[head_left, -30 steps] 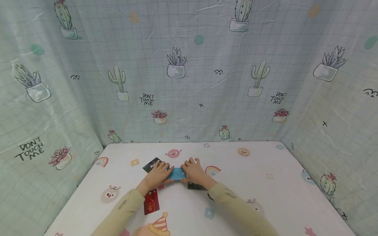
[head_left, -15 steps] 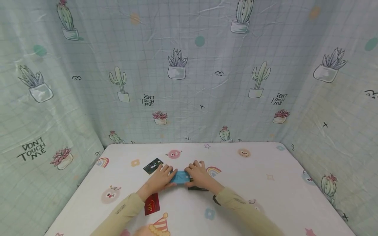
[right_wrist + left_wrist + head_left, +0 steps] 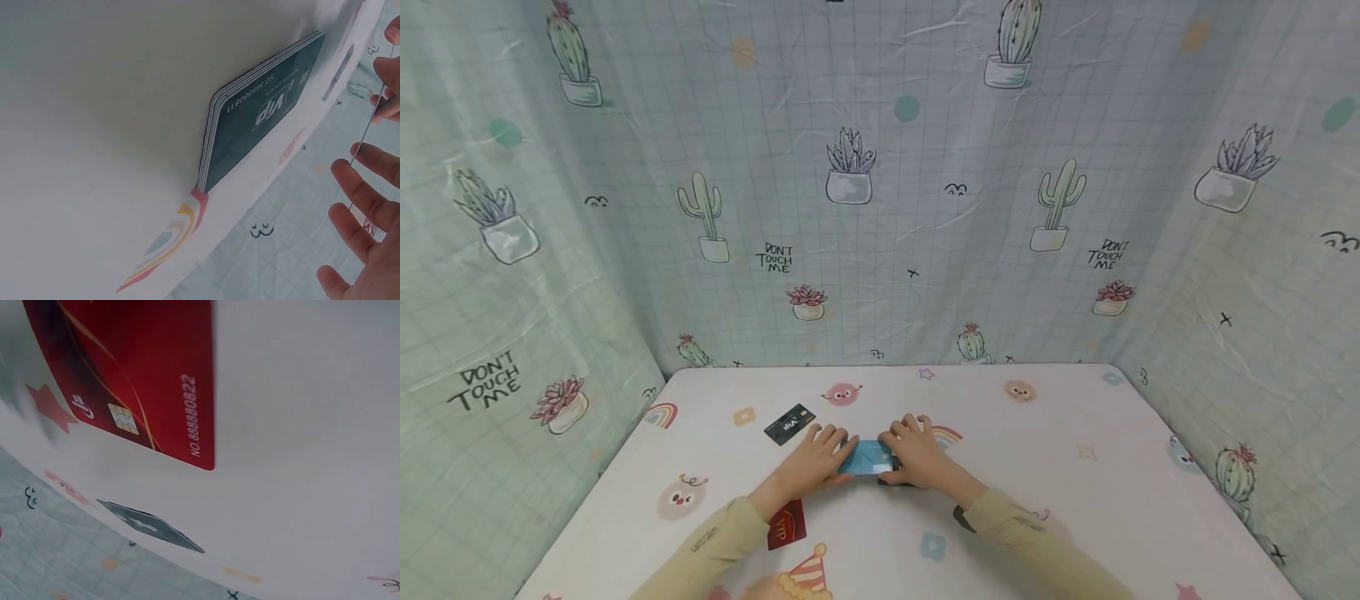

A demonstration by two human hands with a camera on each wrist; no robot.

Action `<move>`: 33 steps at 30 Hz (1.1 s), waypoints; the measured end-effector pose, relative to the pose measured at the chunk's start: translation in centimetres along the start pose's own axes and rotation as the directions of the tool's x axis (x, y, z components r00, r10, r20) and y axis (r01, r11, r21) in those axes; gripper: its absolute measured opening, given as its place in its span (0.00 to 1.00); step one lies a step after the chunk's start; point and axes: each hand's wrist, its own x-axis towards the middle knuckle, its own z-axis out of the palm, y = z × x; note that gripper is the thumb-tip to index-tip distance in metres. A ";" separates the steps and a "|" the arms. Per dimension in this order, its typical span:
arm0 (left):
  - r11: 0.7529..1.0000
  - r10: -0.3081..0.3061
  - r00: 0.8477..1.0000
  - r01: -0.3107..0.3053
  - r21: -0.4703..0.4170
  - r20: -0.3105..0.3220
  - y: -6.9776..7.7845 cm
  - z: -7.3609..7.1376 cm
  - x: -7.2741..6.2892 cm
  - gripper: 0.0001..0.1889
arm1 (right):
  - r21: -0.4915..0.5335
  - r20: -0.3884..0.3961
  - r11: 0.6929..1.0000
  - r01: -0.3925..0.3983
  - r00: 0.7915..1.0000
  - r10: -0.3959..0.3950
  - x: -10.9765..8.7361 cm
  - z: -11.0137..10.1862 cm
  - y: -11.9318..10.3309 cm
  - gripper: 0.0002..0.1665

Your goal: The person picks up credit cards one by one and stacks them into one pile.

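Observation:
A light blue card point(image 3: 868, 457) is pinched by its two short ends between my left hand point(image 3: 808, 462) and my right hand point(image 3: 919, 456). In the right wrist view it shows edge-on as a thin line, up off the table. A stack of dark green VIP cards point(image 3: 265, 119) lies just below it, mostly hidden by my right hand in the head view. A single dark VIP card point(image 3: 790, 423) lies behind my left hand. The red VIP card point(image 3: 787, 527) lies under my left wrist, its chip and number showing in the left wrist view.
The white table point(image 3: 1037, 450) has printed cartoon faces, stars and rainbows. A cactus-print curtain point(image 3: 880, 233) stands along its back and both sides.
Both hands have moved right and slightly nearer with the blue card, which now overlaps the stack's left end in the head view. The dark card at the back left has come fully into sight.

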 end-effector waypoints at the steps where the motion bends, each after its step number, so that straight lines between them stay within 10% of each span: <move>1: 1.000 0.005 1.000 -0.005 0.005 -0.005 0.1 -0.1 0.0 0.31 | 0.000 0.001 1.000 0.003 1.000 -0.003 -0.1 0.0 0.1 0.32; 33: 0.997 0.061 0.994 -0.057 0.049 -0.085 2.3 0.0 1.3 0.28 | 0.007 -0.078 1.000 0.007 0.997 -0.006 -3.3 0.3 2.0 0.33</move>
